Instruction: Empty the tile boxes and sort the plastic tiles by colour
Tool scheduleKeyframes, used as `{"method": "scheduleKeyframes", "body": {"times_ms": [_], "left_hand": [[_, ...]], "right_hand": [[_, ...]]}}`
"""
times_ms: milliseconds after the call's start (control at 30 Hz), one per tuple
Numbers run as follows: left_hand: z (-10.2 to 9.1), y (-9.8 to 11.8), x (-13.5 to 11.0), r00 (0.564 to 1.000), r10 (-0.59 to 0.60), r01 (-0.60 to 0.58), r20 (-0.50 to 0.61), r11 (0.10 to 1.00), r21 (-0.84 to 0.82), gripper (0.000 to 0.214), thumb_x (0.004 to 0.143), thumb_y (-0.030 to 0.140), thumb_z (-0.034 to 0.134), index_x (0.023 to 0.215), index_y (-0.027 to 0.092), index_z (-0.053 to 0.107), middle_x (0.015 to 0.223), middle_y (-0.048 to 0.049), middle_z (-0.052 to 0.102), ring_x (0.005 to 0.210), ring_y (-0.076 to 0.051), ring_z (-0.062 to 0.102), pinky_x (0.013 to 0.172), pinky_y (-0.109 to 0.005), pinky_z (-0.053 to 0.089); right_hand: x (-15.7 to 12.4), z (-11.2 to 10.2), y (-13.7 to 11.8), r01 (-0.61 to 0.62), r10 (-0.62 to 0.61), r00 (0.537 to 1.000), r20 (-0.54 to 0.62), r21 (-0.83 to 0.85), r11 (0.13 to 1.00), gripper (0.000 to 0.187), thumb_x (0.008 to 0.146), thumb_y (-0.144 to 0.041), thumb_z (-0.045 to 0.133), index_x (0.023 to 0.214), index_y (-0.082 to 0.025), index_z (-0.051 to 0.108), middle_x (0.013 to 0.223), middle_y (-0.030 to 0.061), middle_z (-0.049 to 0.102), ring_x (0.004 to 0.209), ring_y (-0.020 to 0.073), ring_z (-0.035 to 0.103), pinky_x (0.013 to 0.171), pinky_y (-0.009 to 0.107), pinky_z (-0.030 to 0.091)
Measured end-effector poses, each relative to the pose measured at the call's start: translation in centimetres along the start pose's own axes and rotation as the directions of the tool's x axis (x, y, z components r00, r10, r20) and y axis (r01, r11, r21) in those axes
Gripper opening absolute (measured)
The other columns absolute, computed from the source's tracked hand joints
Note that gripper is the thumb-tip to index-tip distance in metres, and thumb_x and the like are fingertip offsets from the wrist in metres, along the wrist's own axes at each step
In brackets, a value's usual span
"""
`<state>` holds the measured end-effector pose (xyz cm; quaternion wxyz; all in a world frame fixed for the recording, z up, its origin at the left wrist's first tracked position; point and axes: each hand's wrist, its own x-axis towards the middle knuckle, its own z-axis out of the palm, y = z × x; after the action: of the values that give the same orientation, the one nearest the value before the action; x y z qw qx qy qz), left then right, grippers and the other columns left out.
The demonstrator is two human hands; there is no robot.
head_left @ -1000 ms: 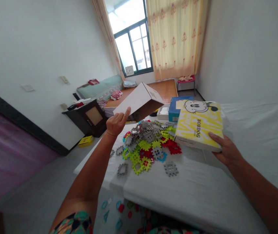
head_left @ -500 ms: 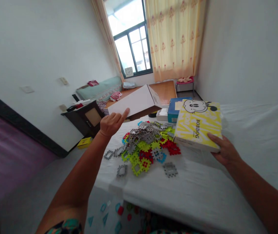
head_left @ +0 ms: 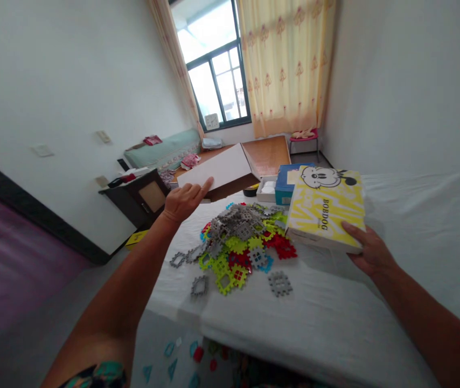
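Closed on the near edge of a plain white box [head_left: 222, 168], my left hand [head_left: 186, 201] holds it tilted above the far side of the bed. The box's dark open side faces down toward me. In my right hand [head_left: 369, 249] is a yellow and white box [head_left: 325, 210] printed with a cartoon dog and "BOBDOG", thumb on top and fingers underneath. Between the two hands lies a heap of interlocking plastic building pieces [head_left: 236, 237] in grey, lime green, red and blue. One loose grey piece [head_left: 280, 283] lies in front of it, another [head_left: 200, 285] to its left.
The heap rests on a white-sheeted bed [head_left: 319, 318]. Behind it stand a blue box [head_left: 284, 184] and a white tray [head_left: 266, 188] with white items. A dark cabinet [head_left: 141, 196] is at left. Blue and red pieces [head_left: 193, 353] lie on the floor below the near edge.
The white box has tipped slightly lower at its right end. Both hands keep their grips, and the heap looks unchanged; the view has shifted a little.
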<state>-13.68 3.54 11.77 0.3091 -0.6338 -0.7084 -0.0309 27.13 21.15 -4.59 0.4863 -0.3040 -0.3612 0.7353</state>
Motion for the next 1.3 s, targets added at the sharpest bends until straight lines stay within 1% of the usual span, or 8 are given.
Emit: {"method": "scheduleKeyframes", "body": {"times_ms": [233,367,533,733,933,1067,1200,1300], "left_hand": [[-0.6,-0.1,0.0,0.983,-0.132,0.135,-0.129,0.991,0.02,0.049,0.099,0.029,0.024,0.14,0.022,0.05,0.079,-0.0108,0.059,0.082,-0.02,0.057,0.068,-0.03,0.038],[-1.0,1.6,0.9,0.836,-0.409,0.384,-0.366,0.912,-0.144,0.049,0.096,0.029,0.034,0.142,0.018,0.047,0.094,-0.0113,0.065,0.089,-0.02,0.059,0.073,-0.028,0.039],[0.0,7.8,2.0,0.806,-0.554,0.385,-0.208,0.758,-0.527,0.049,0.089,0.031,0.045,0.136,0.016,0.054,0.075,-0.002,0.063,0.067,-0.015,0.053,0.065,-0.025,0.037],[2.5,20.0,2.3,0.956,-0.249,0.264,0.158,0.487,-0.832,0.048,0.081,0.022,0.049,0.128,0.019,0.061,0.06,0.0056,0.048,0.058,-0.011,0.043,0.059,-0.022,0.034],[5.0,31.2,1.0,0.929,0.01,0.353,0.371,0.285,-0.891,0.049,0.08,0.023,0.051,0.128,0.026,0.061,0.061,0.0062,0.047,0.056,-0.01,0.043,0.054,-0.02,0.032],[5.9,34.3,0.6,0.882,0.05,0.46,0.469,0.13,-0.878,0.046,0.086,0.03,0.048,0.13,0.022,0.058,0.066,0.0038,0.05,0.059,-0.01,0.046,0.056,-0.02,0.038],[5.4,34.5,0.0,0.764,0.197,0.644,0.614,-0.184,-0.742,0.053,0.092,0.041,0.036,0.141,0.02,0.042,0.079,0.0,0.054,0.057,-0.009,0.05,0.053,-0.022,0.046],[4.8,34.2,-0.8,0.735,0.245,0.678,0.633,-0.249,-0.691,0.053,0.092,0.043,0.038,0.14,0.02,0.042,0.093,-0.0049,0.057,0.07,-0.012,0.056,0.054,-0.022,0.049]], "right_hand": [[0.2,-0.1,0.1,0.003,0.0,0.999,-0.034,0.085,0.996,0.045,0.062,-0.017,0.079,0.106,-0.021,0.068,0.094,0.0032,0.077,0.074,0.0237,0.074,0.061,0.029,0.064],[0.0,0.3,-0.4,0.04,-0.03,0.997,-0.067,0.163,0.986,0.042,0.065,-0.014,0.074,0.107,-0.021,0.068,0.096,0.0026,0.076,0.074,0.0206,0.074,0.067,0.029,0.064],[-1.0,0.0,-4.0,0.224,-0.189,0.973,-0.134,0.338,0.914,0.036,0.08,-0.021,0.062,0.116,-0.019,0.065,0.113,0.0052,0.072,0.094,0.0199,0.071,0.088,0.036,0.059],[-3.5,-4.7,-9.1,0.441,-0.395,0.895,-0.208,0.271,0.856,0.035,0.081,-0.027,0.06,0.115,-0.018,0.068,0.113,0.0075,0.072,0.103,0.0235,0.068,0.093,0.038,0.056],[-7.5,-8.7,-10.1,0.166,-0.176,0.977,-0.121,-0.085,0.982,0.048,0.07,-0.028,0.07,0.117,-0.021,0.068,0.118,0.0108,0.07,0.088,0.028,0.073,0.065,0.03,0.065],[-9.1,-9.8,-8.9,0.011,-0.043,0.988,-0.147,-0.212,0.977,0.059,0.061,-0.019,0.077,0.118,-0.026,0.066,0.12,0.0078,0.07,0.086,0.0288,0.073,0.059,0.03,0.065],[-9.9,-10.2,-8.0,-0.074,0.048,0.99,-0.135,-0.194,0.978,0.067,0.059,-0.013,0.075,0.123,-0.027,0.062,0.123,0.0046,0.068,0.1,0.0293,0.07,0.077,0.033,0.064],[-11.1,-9.6,-8.1,-0.11,0.088,0.989,-0.122,-0.187,0.976,0.07,0.062,-0.018,0.076,0.129,-0.028,0.058,0.125,0.0039,0.067,0.106,0.0305,0.067,0.084,0.036,0.062]]}}
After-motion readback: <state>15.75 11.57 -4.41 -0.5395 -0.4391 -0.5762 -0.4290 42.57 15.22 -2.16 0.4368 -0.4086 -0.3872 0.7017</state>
